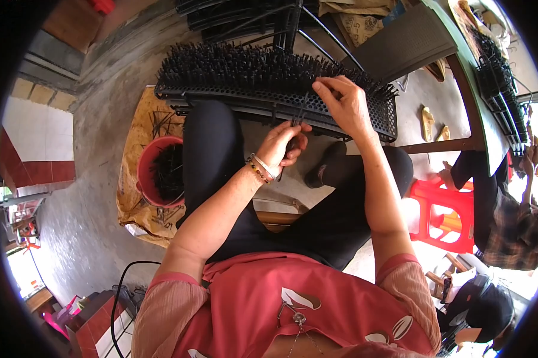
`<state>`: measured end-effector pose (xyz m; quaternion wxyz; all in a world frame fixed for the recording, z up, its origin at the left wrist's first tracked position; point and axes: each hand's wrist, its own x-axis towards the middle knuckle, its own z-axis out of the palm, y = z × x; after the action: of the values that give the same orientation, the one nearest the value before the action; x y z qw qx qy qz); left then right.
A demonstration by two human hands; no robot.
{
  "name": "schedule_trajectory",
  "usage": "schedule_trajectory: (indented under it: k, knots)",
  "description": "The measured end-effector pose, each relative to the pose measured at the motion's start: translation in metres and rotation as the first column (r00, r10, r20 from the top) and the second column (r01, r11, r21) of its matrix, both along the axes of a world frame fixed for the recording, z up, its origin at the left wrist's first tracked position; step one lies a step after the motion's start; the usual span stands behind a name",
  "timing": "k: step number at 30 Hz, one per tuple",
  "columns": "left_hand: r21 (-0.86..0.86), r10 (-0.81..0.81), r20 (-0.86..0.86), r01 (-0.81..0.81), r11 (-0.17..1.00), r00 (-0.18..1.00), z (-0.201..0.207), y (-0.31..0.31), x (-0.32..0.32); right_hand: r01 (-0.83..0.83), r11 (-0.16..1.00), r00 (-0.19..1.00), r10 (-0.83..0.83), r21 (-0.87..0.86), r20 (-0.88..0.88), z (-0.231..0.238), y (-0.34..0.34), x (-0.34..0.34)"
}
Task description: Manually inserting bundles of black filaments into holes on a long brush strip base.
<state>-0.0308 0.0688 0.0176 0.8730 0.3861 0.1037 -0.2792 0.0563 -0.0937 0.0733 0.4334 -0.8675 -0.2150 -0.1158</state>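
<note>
Small workshop: a rack is holding packed black rods above a concrete floor, a red bucket is holding loose black pieces, a second rack is lying on a worktop, another person is staying close by it.

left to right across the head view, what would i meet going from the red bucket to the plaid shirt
Red bucket → the person's left hand → their right hand → red plastic stool → another person's plaid shirt.
</note>
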Motion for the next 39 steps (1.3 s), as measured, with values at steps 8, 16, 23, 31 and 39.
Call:
schedule_trajectory:
  k: [8, 16, 23, 31, 39]
  knots:
    - [0.055, -0.04, 0.058, 0.037, 0.998, 0.997, -0.001, -0.005, -0.003, 0.029, 0.993, 1.0, -0.03, 0.117, 0.002, -0.008, 0.004, 0.003]
    - [0.056, -0.057, 0.047, 0.055, 0.997, 0.997, -0.005, -0.004, -0.002, 0.0, 0.997, 0.989, 0.011, -0.072, 0.147, -0.012, 0.004, 0.006]
    - [0.067, -0.06, 0.039, 0.057, 0.996, 0.997, -0.003, -0.005, -0.002, -0.003, 0.994, 0.966, 0.03, -0.105, 0.258, -0.015, -0.002, 0.011]
    - [0.058, -0.02, 0.006, 0.02, 0.998, 1.0, 0.001, -0.003, -0.002, 0.084, 0.996, 0.99, -0.081, -0.026, 0.116, -0.002, -0.002, 0.005]
    - [-0.02, -0.011, 0.107, 0.013, 1.0, 0.994, 0.008, -0.001, 0.001, -0.171, 0.958, 0.796, 0.272, 0.23, -0.541, -0.003, -0.002, -0.006]
